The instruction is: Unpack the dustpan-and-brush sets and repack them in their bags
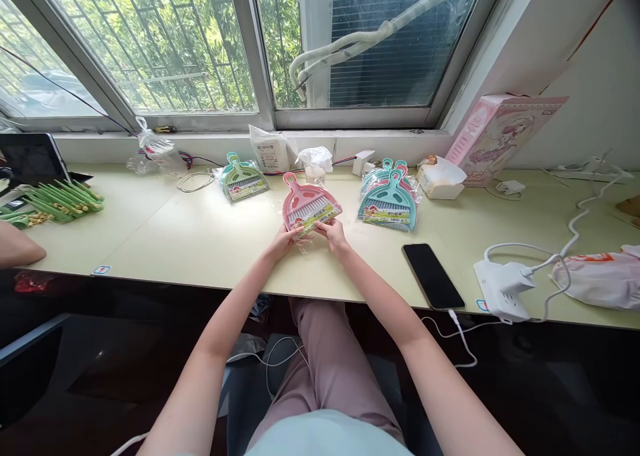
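Note:
Between my hands, above the table's front part, is a pink mini dustpan and brush set (306,201) in clear wrapping with a yellow-green label. My left hand (284,241) pinches its lower left corner. At the lower right edge, my right hand (332,233) is closed on the same set. Farther left lies a green wrapped dustpan set (243,179). Off to the right, several more wrapped sets are piled up, a teal dustpan set (389,199) on top with pink showing beneath.
A black phone (433,276) lies at the front edge, beside a white power strip (504,288) with cables. Behind stand a tissue box (441,177) and a pink box (505,136). Green bundled sticks (63,201), a tablet (34,159) and another person's arm (19,245) are at left.

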`<action>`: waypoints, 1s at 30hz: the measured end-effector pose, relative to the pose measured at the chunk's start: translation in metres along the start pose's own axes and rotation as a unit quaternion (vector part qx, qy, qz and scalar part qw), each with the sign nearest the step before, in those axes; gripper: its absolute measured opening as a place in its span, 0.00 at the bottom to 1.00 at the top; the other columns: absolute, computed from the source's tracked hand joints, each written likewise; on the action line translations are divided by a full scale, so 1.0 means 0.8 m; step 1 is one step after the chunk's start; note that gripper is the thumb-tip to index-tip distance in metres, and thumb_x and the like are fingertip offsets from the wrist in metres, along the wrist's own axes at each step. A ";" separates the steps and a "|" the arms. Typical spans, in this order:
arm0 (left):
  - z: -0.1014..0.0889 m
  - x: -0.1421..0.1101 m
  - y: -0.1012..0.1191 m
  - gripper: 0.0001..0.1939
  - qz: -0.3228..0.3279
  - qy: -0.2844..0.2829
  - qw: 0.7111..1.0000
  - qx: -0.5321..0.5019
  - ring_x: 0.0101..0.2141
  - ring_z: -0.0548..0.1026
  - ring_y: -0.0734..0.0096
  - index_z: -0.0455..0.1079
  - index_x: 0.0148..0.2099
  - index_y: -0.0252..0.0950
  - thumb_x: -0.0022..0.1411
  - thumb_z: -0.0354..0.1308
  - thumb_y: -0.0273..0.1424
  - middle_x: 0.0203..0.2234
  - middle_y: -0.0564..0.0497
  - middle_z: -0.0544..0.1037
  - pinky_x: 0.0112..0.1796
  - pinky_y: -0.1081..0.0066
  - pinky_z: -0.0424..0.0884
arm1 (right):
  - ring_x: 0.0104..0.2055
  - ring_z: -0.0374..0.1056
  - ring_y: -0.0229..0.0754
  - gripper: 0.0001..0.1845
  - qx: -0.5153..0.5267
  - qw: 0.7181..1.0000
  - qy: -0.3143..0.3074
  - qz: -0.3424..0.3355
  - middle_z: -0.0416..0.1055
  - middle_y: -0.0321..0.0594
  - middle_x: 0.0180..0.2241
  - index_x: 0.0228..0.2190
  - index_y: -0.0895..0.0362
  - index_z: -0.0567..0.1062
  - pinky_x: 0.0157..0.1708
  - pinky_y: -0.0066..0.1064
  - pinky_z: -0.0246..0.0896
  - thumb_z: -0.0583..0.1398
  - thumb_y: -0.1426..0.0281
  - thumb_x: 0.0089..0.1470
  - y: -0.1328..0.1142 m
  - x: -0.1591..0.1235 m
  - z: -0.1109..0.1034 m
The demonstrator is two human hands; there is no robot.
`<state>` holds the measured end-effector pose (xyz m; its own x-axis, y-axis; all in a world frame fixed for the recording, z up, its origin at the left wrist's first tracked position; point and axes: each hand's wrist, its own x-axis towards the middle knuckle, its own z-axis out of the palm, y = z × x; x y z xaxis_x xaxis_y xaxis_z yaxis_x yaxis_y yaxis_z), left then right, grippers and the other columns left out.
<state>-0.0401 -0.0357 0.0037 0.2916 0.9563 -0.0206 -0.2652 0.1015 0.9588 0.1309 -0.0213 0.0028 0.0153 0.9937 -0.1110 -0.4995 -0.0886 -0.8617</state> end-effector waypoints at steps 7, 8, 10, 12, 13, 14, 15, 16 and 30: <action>-0.010 -0.005 0.010 0.27 0.001 0.078 0.997 0.006 0.34 0.80 0.63 0.69 0.53 0.29 0.49 0.68 0.25 0.45 0.40 0.79 0.29 0.69 0.80 | 0.39 0.77 0.40 0.11 -0.003 0.992 -0.092 0.091 0.80 0.41 0.35 0.36 0.59 0.76 0.43 0.30 0.76 0.68 0.70 0.50 -0.005 0.002 0.003; -0.014 -0.006 0.011 0.27 0.001 0.094 0.996 0.004 0.33 0.80 0.65 0.70 0.52 0.29 0.49 0.68 0.25 0.44 0.40 0.80 0.27 0.71 0.79 | 0.39 0.78 0.40 0.12 -0.010 0.988 -0.114 0.102 0.80 0.42 0.36 0.37 0.59 0.76 0.42 0.29 0.76 0.67 0.66 0.51 -0.007 0.003 0.004; -0.021 -0.006 0.013 0.26 0.004 0.122 0.992 -0.008 0.31 0.80 0.67 0.71 0.51 0.29 0.48 0.67 0.23 0.41 0.41 0.80 0.24 0.76 0.76 | 0.38 0.78 0.41 0.14 -0.053 0.981 -0.151 0.109 0.80 0.45 0.35 0.37 0.60 0.77 0.41 0.30 0.76 0.66 0.63 0.53 -0.010 0.005 0.003; -0.028 -0.004 0.014 0.26 0.011 0.140 0.990 -0.030 0.30 0.79 0.70 0.71 0.51 0.29 0.47 0.67 0.22 0.39 0.43 0.80 0.22 0.79 0.74 | 0.38 0.78 0.44 0.13 -0.147 0.973 -0.162 0.078 0.80 0.47 0.33 0.33 0.61 0.78 0.41 0.34 0.75 0.65 0.62 0.55 -0.013 0.005 0.001; -0.030 -0.003 0.015 0.25 0.016 0.149 0.988 -0.047 0.29 0.79 0.71 0.71 0.50 0.29 0.47 0.67 0.21 0.38 0.44 0.80 0.22 0.79 0.73 | 0.38 0.77 0.46 0.12 -0.212 0.965 -0.152 0.040 0.79 0.47 0.32 0.31 0.60 0.79 0.42 0.36 0.75 0.64 0.63 0.55 -0.015 0.005 0.000; -0.033 -0.001 0.015 0.25 0.021 0.163 0.984 -0.070 0.29 0.78 0.73 0.71 0.50 0.29 0.47 0.66 0.19 0.36 0.45 0.80 0.23 0.80 0.73 | 0.39 0.77 0.48 0.11 -0.285 0.949 -0.131 -0.016 0.79 0.47 0.32 0.29 0.60 0.79 0.43 0.39 0.74 0.63 0.64 0.56 -0.016 0.004 -0.002; -0.035 0.001 0.016 0.24 0.025 0.185 0.978 -0.096 0.29 0.78 0.74 0.71 0.49 0.29 0.47 0.65 0.17 0.35 0.46 0.80 0.24 0.81 0.74 | 0.42 0.76 0.50 0.10 -0.359 0.924 -0.105 -0.085 0.79 0.48 0.35 0.30 0.59 0.79 0.46 0.42 0.73 0.62 0.66 0.57 -0.018 0.003 -0.003; -0.037 0.002 0.017 0.23 0.024 0.213 0.969 -0.121 0.28 0.78 0.75 0.71 0.49 0.29 0.48 0.63 0.16 0.34 0.48 0.80 0.25 0.81 0.74 | 0.48 0.74 0.52 0.08 -0.425 0.887 -0.082 -0.159 0.78 0.48 0.40 0.32 0.57 0.80 0.49 0.44 0.71 0.61 0.68 0.57 -0.021 0.002 -0.005; -0.040 -0.008 0.024 0.27 -0.025 0.134 0.988 -0.078 0.38 0.79 0.72 0.70 0.54 0.29 0.50 0.65 0.17 0.45 0.43 0.79 0.33 0.81 0.77 | 0.55 0.60 0.52 0.04 -0.520 0.755 -0.020 -0.399 0.71 0.42 0.48 0.31 0.50 0.81 0.55 0.47 0.60 0.64 0.69 0.55 -0.039 0.018 -0.030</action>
<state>-0.0762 -0.0313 0.0129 0.0604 0.9849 -0.1620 -0.4018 0.1725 0.8993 0.1676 -0.0058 0.0162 -0.0852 0.7589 0.6457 0.6061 0.5538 -0.5710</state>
